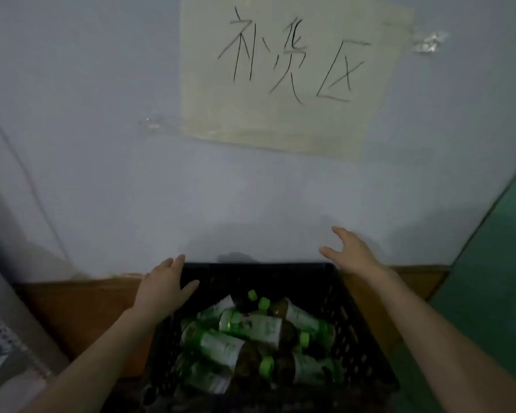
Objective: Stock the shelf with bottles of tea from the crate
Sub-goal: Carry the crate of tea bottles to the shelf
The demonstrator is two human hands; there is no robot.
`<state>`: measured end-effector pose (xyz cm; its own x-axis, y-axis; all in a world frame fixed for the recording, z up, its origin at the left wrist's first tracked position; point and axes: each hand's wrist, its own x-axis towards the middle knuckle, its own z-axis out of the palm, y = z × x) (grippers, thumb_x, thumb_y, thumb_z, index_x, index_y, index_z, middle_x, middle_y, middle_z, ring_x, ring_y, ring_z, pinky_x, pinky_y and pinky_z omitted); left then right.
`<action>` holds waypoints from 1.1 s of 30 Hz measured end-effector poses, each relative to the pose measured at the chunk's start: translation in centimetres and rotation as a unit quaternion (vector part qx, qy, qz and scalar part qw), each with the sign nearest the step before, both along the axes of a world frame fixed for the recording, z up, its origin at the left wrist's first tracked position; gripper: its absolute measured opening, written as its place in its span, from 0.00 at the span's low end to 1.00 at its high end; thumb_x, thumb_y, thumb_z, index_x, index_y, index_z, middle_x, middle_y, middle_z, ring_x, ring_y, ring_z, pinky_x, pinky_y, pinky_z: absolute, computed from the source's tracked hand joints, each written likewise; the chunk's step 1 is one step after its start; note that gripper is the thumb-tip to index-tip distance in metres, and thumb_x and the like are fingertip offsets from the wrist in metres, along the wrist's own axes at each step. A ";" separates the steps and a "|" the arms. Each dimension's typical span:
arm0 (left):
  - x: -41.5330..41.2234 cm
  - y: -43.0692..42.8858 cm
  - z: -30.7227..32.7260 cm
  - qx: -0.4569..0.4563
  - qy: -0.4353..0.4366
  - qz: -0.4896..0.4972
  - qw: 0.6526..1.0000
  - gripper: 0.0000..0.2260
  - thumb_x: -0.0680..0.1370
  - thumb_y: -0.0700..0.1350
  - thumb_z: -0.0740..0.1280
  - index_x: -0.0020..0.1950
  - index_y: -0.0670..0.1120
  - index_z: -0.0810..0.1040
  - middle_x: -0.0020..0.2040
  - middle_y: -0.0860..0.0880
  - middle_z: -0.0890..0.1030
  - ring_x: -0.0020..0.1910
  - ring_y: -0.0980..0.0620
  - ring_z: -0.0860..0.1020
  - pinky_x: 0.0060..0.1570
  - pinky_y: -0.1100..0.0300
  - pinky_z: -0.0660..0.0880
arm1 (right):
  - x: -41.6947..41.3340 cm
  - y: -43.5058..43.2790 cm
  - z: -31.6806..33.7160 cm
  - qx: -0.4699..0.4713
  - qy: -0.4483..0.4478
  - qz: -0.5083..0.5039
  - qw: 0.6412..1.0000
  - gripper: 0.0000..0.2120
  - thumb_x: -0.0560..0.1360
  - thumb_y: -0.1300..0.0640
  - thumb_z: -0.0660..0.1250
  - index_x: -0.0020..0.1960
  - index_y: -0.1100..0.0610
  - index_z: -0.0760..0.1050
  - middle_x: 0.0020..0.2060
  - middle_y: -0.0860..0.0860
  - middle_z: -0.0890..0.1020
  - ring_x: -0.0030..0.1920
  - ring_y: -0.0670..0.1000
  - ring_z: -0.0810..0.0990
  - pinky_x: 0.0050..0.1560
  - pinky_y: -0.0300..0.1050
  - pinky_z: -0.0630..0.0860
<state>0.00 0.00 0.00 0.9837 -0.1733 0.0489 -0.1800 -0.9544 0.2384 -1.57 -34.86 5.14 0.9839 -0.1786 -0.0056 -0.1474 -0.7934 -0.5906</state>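
Observation:
A black plastic crate [355,320] stands on the floor against the wall, at the bottom middle of the head view. Inside it lie several tea bottles [251,326] with green caps and white-green labels, piled on their sides. My left hand [164,289] hovers over the crate's far left corner, fingers apart and holding nothing. My right hand [350,253] is raised above the crate's far right corner, open, with fingers spread toward the wall. No shelf is in view.
A pale wall rises right behind the crate, with a taped paper sign [292,73] bearing handwritten characters. A brown skirting board [81,302] runs along the wall's foot. A green surface [495,269] stands at the right and a grey metal frame [9,329] at the left.

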 end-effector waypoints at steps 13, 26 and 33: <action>-1.8 2.4 -9.4 -0.121 0.171 0.087 0.974 0.36 0.76 0.49 0.65 0.75 0.43 0.47 0.60 0.38 0.75 0.44 0.43 0.79 0.34 0.52 0.77 | -3.7 -2.9 -10.6 0.055 0.145 -0.100 0.983 0.31 0.75 0.56 0.65 0.73 0.62 0.55 0.70 0.58 0.66 0.68 0.58 0.67 0.57 0.44 0.67; -1.1 1.7 -9.9 -0.235 0.155 0.173 0.944 0.28 0.77 0.37 0.62 0.73 0.47 0.55 0.62 0.41 0.74 0.52 0.40 0.77 0.44 0.54 0.71 | -1.5 -6.8 -15.7 0.146 0.154 -0.111 0.971 0.21 0.77 0.64 0.60 0.69 0.57 0.61 0.53 0.58 0.76 0.32 0.52 0.78 0.30 0.44 0.72; -1.0 1.7 -9.7 -0.318 0.183 0.187 0.911 0.28 0.77 0.33 0.62 0.73 0.49 0.55 0.55 0.44 0.74 0.38 0.50 0.79 0.27 0.66 0.75 | -1.4 -7.0 -16.3 0.208 0.156 -0.117 0.959 0.20 0.78 0.63 0.59 0.68 0.53 0.61 0.54 0.54 0.75 0.34 0.53 0.79 0.30 0.44 0.75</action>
